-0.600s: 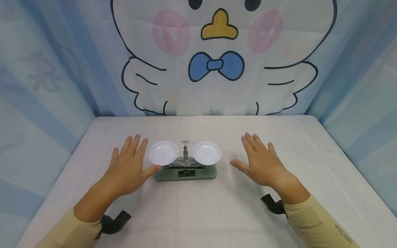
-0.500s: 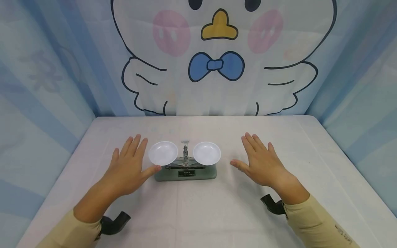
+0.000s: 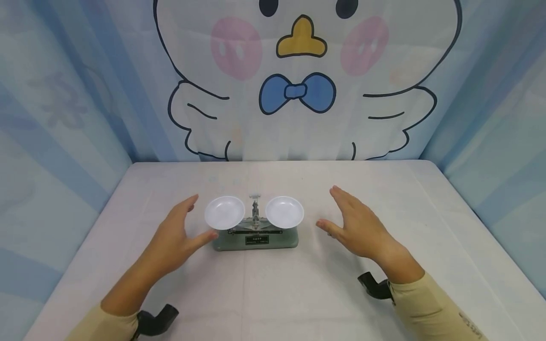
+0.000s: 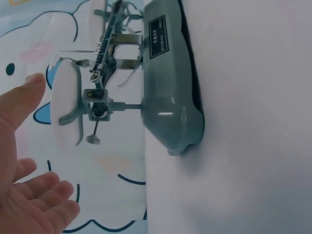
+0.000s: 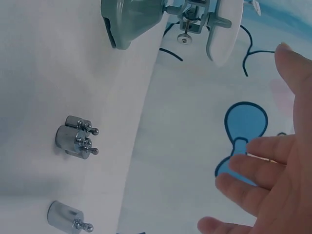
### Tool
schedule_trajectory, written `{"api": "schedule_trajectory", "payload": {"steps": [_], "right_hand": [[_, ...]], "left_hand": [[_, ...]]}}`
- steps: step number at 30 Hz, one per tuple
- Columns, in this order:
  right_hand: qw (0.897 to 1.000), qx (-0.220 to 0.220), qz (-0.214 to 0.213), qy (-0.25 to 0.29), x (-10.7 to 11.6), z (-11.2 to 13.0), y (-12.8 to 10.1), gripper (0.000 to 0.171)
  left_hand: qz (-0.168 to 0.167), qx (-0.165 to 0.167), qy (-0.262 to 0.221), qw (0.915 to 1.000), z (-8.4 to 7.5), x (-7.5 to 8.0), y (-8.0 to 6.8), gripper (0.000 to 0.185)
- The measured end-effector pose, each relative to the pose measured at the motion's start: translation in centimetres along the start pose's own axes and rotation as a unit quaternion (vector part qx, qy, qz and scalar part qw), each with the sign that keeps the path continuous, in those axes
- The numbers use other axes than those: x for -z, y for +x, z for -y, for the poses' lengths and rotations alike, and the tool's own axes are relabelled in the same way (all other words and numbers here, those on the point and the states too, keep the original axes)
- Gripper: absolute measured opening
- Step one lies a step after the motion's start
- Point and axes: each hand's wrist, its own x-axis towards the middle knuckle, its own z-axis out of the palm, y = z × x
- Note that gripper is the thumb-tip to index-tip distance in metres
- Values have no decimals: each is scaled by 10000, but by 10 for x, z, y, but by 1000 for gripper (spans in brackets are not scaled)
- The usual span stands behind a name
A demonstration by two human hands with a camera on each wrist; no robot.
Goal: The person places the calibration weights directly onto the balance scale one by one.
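A grey-green balance scale (image 3: 255, 240) stands mid-table with two white pans, the left pan (image 3: 224, 212) and the right pan (image 3: 284, 211); both are bare. My left hand (image 3: 177, 236) is raised on edge just left of the scale, fingers straight, thumb close to the base corner. My right hand (image 3: 357, 226) stands the same way a little to the right of the scale, palm facing it. Neither hand holds anything. The left wrist view shows the scale base (image 4: 168, 87) and the left pan (image 4: 66, 109) beside my open left hand (image 4: 29, 195).
Small metal weights (image 5: 75, 139) and another weight (image 5: 66, 217) stand on the white tablecloth (image 3: 298, 293) in the right wrist view; they do not show in the head view. Blue cartoon-print curtains (image 3: 298, 90) wall the table at the back and sides.
Both hands have lifted off the cloth and turned from lying flat to standing on edge, palms facing the scale. The scale has not moved.
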Motion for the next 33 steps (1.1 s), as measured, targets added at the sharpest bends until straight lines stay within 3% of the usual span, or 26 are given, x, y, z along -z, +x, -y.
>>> {"api": "schedule_trajectory", "payload": {"steps": [12,19,27,33], "right_hand": [[9958,-102,-549,727,-14,-11,-6,65],[9946,-210,-722,714,-24,-20,-9,51],[9951,-449,-408,785,-32,-29,-12,45],[9952,-403,-414,796,-37,-34,-14,34]], "left_hand": [[-197,954,-848,9916,21,-24,-7,73],[-79,1091,-1079,9881,23,-35,-6,68],[-160,1108,-1150,9870,21,-48,-2,62],[-244,1043,-1080,9884,22,-55,2,52]]}}
